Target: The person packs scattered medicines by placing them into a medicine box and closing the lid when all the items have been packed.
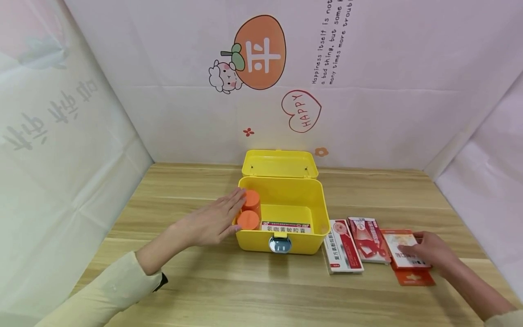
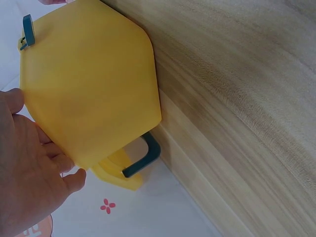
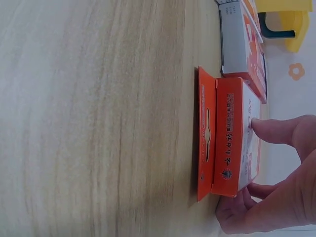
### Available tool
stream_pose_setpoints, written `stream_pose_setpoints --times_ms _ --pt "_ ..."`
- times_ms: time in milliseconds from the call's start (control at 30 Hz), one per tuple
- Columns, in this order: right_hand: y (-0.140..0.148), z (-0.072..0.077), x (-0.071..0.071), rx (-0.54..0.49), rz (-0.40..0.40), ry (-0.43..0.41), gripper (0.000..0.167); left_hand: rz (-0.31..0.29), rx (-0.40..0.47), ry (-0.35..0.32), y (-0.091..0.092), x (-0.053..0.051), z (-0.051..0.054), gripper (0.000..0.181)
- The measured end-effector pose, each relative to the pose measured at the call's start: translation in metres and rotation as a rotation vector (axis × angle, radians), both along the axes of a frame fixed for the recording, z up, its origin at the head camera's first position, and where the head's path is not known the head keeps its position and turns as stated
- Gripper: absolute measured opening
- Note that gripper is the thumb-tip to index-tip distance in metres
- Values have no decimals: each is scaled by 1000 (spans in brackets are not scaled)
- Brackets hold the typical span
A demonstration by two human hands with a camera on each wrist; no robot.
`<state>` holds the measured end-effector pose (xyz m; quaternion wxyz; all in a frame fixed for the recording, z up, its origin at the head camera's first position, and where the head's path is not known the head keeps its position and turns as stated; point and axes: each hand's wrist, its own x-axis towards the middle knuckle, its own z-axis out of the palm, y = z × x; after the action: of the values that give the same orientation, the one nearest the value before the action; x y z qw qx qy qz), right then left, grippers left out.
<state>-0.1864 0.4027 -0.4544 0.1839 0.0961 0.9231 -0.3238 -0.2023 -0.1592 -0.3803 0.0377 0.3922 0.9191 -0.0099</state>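
A yellow storage box [image 1: 286,243] stands with its lid [image 1: 280,164] raised. Two orange-capped containers [image 1: 248,220] and a flat medicine carton [image 1: 286,227] are inside. My left hand [image 1: 218,220] lies across the box's left rim with its fingers fairly straight; the left wrist view has this hand [image 2: 37,177] along the yellow wall's edge. On the right, my right hand [image 1: 435,252] pinches an orange-and-white medicine box [image 1: 402,247] with a hang tab. Seen from the right wrist, the thumb presses its printed face and the fingers [image 3: 232,212] reach around its side.
Between the yellow box and my right hand lie a red-and-white medicine box [image 1: 343,247] and another red-and-white box [image 1: 369,240]. All rest on a wooden table [image 1: 196,286]. A printed cloth [image 1: 184,118] hangs behind, with more white cloth at both sides.
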Motion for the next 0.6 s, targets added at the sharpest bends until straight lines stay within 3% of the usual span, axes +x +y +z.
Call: stream_pose_setpoints --times_ms 400,600 --pt "9 1 0 154 120 65 93 -4 -2 -2 0 1 1 72" --pt "1 0 1 296 111 144 93 -7 4 7 -1 0 0 73"
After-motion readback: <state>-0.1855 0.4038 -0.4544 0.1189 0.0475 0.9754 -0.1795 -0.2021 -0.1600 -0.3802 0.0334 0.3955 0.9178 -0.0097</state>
